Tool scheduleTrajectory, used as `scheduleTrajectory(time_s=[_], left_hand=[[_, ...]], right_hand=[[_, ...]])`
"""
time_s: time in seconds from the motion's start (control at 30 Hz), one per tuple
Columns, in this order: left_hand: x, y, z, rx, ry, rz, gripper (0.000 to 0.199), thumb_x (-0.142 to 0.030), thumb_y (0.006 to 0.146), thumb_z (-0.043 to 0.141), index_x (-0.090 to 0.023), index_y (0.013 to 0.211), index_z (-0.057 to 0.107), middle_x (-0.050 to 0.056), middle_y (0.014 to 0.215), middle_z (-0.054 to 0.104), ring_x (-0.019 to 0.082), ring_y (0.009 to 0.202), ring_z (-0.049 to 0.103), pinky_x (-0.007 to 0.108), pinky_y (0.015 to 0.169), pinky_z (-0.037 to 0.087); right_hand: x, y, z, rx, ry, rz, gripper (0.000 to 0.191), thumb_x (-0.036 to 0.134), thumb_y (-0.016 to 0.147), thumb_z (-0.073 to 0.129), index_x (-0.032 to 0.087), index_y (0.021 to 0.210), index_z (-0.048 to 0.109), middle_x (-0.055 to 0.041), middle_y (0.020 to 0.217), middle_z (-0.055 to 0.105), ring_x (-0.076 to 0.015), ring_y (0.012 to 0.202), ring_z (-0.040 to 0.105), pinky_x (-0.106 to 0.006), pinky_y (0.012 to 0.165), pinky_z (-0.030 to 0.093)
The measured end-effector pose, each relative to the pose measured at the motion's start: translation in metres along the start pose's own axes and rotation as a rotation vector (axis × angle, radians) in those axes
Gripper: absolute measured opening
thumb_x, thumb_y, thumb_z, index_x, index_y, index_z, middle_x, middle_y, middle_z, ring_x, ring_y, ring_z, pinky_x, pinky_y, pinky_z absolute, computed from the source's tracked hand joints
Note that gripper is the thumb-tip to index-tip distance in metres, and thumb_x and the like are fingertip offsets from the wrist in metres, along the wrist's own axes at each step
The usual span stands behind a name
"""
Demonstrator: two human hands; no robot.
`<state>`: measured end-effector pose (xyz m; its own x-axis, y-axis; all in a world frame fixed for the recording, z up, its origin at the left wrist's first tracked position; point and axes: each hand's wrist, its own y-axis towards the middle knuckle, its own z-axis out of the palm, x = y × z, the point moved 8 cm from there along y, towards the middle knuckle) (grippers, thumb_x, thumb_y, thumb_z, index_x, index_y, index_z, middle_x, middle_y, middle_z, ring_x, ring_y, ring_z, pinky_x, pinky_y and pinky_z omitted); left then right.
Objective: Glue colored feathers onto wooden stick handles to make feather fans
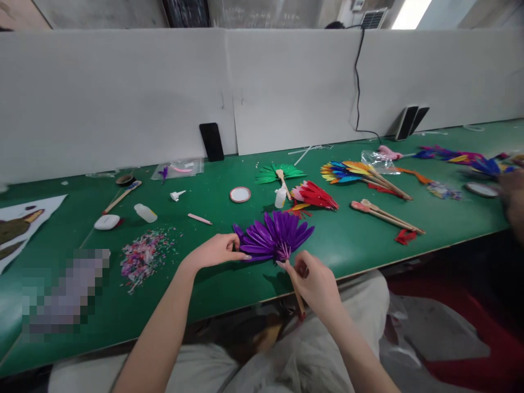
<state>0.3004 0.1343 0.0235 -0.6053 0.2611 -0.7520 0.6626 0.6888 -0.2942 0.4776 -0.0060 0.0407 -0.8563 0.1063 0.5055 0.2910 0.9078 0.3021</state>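
A fan of purple feathers [276, 236] spreads over the green table's front part, joined at its base to a wooden stick [298, 299] that reaches past the table edge. On the fan's left side, my left hand [219, 250] pinches an outer purple feather between thumb and fingers. My right hand [313, 278] is closed on the stick just below the feather base. Behind the fan stand a small white bottle [280, 198] and a green feather fan [282, 173]; a red and pink feather bundle [314, 195] lies to the right.
Colourful scraps [143, 256], a second bottle [145, 213] and a white case [107, 221] lie left. Right are bare sticks [388, 216] and a multicoloured fan [347, 172]. A black phone [212, 142] leans on the white partition [123, 98]. Another person's hand [513, 199] is far right.
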Motion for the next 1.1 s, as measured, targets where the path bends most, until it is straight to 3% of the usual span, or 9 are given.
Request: scheduleTrajectory(time_s=[0.13,0.23,0.33,0.53,0.67,0.87,1.1], left_hand=[[-0.006,0.0,0.001,-0.015,-0.03,0.04,0.032,-0.05,0.064,0.066,-0.019,0.061,0.059,-0.004,0.05,0.043,0.011,0.047,0.035,0.022,0.044,0.022],[-0.011,0.0,0.0,-0.021,0.004,0.046,0.036,-0.051,0.072,0.058,-0.018,0.057,0.06,-0.002,0.051,0.047,0.011,0.047,0.035,0.024,0.046,0.022],[-0.014,-0.001,-0.003,-0.066,-0.002,0.042,0.038,-0.051,0.074,0.057,-0.018,0.057,0.061,-0.001,0.052,0.048,0.011,0.047,0.035,0.024,0.047,0.023],[-0.033,-0.008,-0.011,-0.188,0.047,0.072,0.035,-0.05,0.075,0.056,-0.018,0.062,0.063,-0.004,0.048,0.037,0.011,0.048,0.032,0.024,0.047,0.022],[-0.05,-0.001,-0.014,-0.208,0.092,0.11,0.032,-0.047,0.077,0.055,-0.018,0.066,0.062,-0.005,0.049,0.032,0.01,0.048,0.029,0.024,0.048,0.02],[-0.065,0.032,-0.019,-0.177,0.104,0.167,0.033,-0.047,0.081,0.05,-0.017,0.072,0.058,-0.005,0.052,0.037,0.01,0.05,0.035,0.024,0.049,0.023],[-0.067,0.073,-0.015,-0.194,0.142,0.206,0.028,-0.043,0.081,0.052,-0.016,0.072,0.057,-0.005,0.053,0.04,0.01,0.05,0.037,0.024,0.05,0.026]], right_hand=[[0.009,0.001,-0.002,-0.143,0.133,-0.155,0.014,0.033,0.083,0.059,0.021,0.087,0.055,-0.0083,0.092,0.059,-0.0223,0.091,0.056,-0.035,0.081,0.046],[0.009,0.006,0.005,-0.125,0.174,-0.204,0.033,0.031,0.081,0.061,0.02,0.111,0.053,-0.0139,0.121,0.049,-0.0274,0.117,0.046,-0.043,0.097,0.04],[0.005,0.01,0.013,-0.081,0.187,-0.216,0.045,0.031,0.083,0.058,0.021,0.126,0.045,-0.0148,0.137,0.037,-0.0297,0.131,0.032,-0.048,0.103,0.035],[0.001,0.01,0.02,-0.032,0.221,-0.215,0.057,0.031,0.084,0.057,0.024,0.136,0.036,-0.0128,0.145,0.028,-0.0278,0.135,0.025,-0.048,0.107,0.031],[-0.001,0.01,0.021,-0.019,0.225,-0.209,0.057,0.032,0.084,0.057,0.023,0.137,0.037,-0.0124,0.146,0.028,-0.0278,0.135,0.025,-0.047,0.107,0.03],[-0.001,0.009,0.022,-0.006,0.208,-0.225,0.059,0.034,0.086,0.054,0.022,0.14,0.032,-0.0108,0.148,0.025,-0.0262,0.136,0.023,-0.047,0.109,0.028],[-0.001,0.009,0.023,0.006,0.181,-0.234,0.055,0.033,0.087,0.052,0.021,0.139,0.036,-0.011,0.148,0.025,-0.0257,0.136,0.022,-0.047,0.109,0.028]])
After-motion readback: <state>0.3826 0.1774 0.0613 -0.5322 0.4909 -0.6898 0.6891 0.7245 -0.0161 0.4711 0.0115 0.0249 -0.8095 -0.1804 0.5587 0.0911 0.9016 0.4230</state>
